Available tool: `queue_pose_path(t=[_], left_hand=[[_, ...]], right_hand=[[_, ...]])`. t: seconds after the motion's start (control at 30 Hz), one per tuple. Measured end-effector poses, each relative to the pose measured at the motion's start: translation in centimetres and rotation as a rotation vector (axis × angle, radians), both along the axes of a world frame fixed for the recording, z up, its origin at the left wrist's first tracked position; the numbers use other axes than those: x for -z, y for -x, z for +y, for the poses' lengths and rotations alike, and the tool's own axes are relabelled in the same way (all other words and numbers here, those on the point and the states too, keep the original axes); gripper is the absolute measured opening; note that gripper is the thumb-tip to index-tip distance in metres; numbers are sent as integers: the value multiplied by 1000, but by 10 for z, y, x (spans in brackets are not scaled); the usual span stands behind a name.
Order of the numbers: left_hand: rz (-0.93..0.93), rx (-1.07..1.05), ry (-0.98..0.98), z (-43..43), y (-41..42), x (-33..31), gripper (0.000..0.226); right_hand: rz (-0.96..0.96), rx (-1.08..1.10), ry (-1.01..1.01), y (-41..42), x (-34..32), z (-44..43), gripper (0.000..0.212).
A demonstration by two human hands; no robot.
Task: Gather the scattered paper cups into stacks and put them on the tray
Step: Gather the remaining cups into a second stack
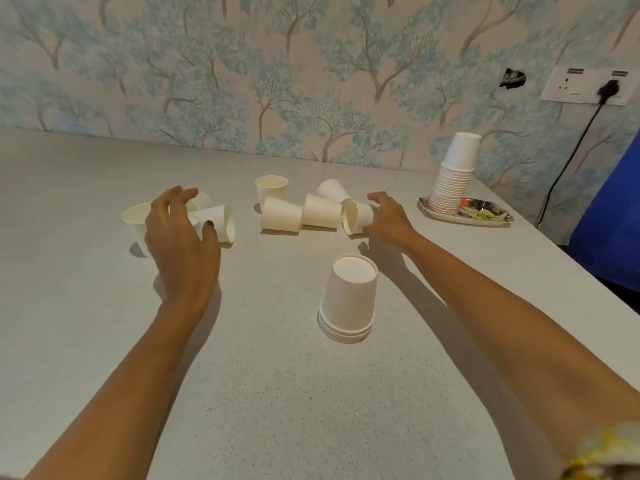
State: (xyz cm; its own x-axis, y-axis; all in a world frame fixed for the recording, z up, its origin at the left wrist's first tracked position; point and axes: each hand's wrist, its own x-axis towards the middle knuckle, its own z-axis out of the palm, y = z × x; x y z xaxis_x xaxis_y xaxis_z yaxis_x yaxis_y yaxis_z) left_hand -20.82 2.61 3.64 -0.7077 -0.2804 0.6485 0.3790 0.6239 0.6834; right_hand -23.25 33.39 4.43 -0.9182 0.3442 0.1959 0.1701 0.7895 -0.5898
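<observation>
White paper cups lie scattered on the pale table (277,393). My left hand (181,244) hovers with spread fingers over a tipped cup (221,223), an upright cup (135,223) and one more behind. My right hand (388,218) grips a cup lying on its side (355,216). Two tipped cups (280,214) (320,211), another tipped cup (334,190) and an upright cup (272,190) sit between the hands. A short upside-down stack (348,299) stands near me. A tall upside-down stack (452,178) rests on the patterned tray (485,211) at the far right.
The wallpapered wall runs behind the table. A socket plate with a black plug (607,90) and cable hangs at the right. A blue object (609,216) stands past the table's right edge.
</observation>
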Motion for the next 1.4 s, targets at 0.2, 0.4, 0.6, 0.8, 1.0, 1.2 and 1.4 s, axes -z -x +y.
queue_pose_path(t=[0.2, 0.4, 0.6, 0.8, 1.0, 1.2, 1.4], left_hand=[[-235, -90, -34, -6, 18, 17, 66], [-192, -136, -123, -8, 20, 24, 57], [-209, -122, -175, -3, 18, 20, 46], [-256, -144, -15, -2, 13, 23, 47], [-233, -41, -60, -2, 5, 20, 53], [-102, -22, -85, 9, -9, -1, 58], [6, 252, -376, 32, -39, -34, 52]], right_hand=[[-85, 72, -204, 15, 13, -6, 82], [-24, 36, -123, 4, 24, -2, 76], [213, 75, 288, -37, -8, -5, 64], [331, -211, 503, -96, -54, -16, 49], [254, -521, 500, -148, -88, -35, 48], [145, -472, 193, -168, -81, -53, 74], [39, -409, 71, -162, -56, -59, 82]])
